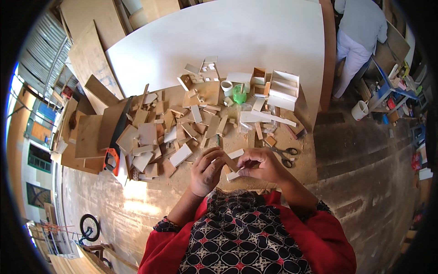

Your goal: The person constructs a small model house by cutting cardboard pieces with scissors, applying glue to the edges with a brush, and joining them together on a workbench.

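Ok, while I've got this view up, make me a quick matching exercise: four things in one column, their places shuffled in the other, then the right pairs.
Things:
1. Brown wood piece
2. Scissors
3. Green tub
4. Orange handle

Places:
A. Just right of the white mug
B. At the left edge of the pile of wood scraps
C. Between the left hand and the right hand
D. On the table, just beyond the right hand

Pairs: 1-C, 2-D, 3-A, 4-B
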`<state>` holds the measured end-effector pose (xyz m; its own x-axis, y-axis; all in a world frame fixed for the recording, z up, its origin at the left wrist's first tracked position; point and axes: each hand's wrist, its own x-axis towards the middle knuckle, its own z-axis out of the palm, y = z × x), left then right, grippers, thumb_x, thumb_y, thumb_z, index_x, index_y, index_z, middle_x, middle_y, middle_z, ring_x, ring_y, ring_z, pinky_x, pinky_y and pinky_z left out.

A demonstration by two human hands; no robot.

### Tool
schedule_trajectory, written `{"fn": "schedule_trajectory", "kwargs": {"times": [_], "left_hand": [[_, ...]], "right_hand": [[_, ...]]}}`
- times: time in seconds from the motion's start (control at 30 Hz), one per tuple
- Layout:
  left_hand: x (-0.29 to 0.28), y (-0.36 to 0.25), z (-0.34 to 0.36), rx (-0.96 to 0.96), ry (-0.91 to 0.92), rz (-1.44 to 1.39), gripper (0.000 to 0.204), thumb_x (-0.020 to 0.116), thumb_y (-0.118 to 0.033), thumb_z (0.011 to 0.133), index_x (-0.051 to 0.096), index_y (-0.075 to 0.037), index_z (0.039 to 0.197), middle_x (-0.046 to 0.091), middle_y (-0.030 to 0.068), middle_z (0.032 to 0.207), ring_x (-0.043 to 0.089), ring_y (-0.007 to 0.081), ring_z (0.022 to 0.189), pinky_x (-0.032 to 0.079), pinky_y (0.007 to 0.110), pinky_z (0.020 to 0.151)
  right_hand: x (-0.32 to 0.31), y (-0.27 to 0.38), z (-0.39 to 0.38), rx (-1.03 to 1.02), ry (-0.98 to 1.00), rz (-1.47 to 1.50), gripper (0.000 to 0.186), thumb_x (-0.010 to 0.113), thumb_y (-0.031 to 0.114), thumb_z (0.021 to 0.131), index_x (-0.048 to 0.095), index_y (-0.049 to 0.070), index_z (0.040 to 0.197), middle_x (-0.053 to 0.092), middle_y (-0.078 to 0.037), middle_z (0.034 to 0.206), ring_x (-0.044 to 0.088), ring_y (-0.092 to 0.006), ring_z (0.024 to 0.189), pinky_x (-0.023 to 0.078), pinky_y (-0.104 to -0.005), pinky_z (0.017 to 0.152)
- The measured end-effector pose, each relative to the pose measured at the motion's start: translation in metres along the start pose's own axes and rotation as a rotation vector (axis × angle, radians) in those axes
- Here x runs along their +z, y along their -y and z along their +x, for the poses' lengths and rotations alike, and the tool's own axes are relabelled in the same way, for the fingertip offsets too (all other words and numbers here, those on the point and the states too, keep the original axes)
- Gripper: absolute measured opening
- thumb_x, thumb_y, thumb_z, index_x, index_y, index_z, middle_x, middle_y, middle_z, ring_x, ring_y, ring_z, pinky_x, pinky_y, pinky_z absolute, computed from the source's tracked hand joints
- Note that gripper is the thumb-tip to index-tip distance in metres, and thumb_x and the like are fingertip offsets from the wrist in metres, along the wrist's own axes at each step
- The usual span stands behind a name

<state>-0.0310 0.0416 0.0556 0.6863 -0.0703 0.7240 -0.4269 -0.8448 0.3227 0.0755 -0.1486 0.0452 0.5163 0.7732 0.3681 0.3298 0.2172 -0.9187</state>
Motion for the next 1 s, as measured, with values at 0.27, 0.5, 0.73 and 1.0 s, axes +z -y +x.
{"fn": "schedule_trajectory", "kwargs": {"times": [0.27,0.5,0.73,1.0], "left_hand": [[0.012,-0.011,-0.006,-0.213,0.135,0.002,0.022,0.069,0.004,0.076,0.064,-0.002,0.096,0.067,0.0134,0.095,0.067,0.0305,0.083,0.054,0.037,0.070],[0.019,-0.005,-0.042,-0.643,0.094,-0.122,0.012,0.067,0.003,0.082,0.066,0.002,0.094,0.068,0.0129,0.084,0.068,0.0203,0.074,0.053,0.030,0.067],[-0.003,0.003,-0.083,-1.134,-0.161,-0.490,0.014,0.063,0.000,0.088,0.065,0.006,0.101,0.067,0.0063,0.087,0.064,0.0124,0.082,0.052,0.027,0.075],[-0.016,-0.001,-0.100,-1.205,-0.310,-0.513,0.015,0.061,-0.001,0.089,0.064,0.006,0.102,0.067,0.0066,0.088,0.064,0.0129,0.083,0.052,0.027,0.078]], "right_hand": [[0.002,-0.003,-0.002,-0.175,-0.176,-0.232,0.011,0.074,0.005,0.079,0.071,0.004,0.089,0.067,-0.009,0.077,0.066,-0.0216,0.070,0.051,-0.0298,0.061],[-0.071,-0.094,0.030,0.182,-0.381,-0.205,0.015,0.073,0.017,0.083,0.070,0.001,0.081,0.069,-0.005,0.072,0.062,-0.0099,0.064,0.049,-0.0266,0.060],[-0.159,-0.154,0.089,0.250,-0.477,-0.525,0.020,0.068,0.023,0.083,0.075,0.006,0.090,0.072,-0.009,0.077,0.070,-0.0198,0.070,0.053,-0.0309,0.066],[-0.160,-0.137,0.142,0.275,-0.505,-0.720,0.032,0.079,0.033,0.072,0.066,0.004,0.067,0.063,-0.009,0.060,0.062,-0.0245,0.057,0.048,-0.0359,0.058]]}}
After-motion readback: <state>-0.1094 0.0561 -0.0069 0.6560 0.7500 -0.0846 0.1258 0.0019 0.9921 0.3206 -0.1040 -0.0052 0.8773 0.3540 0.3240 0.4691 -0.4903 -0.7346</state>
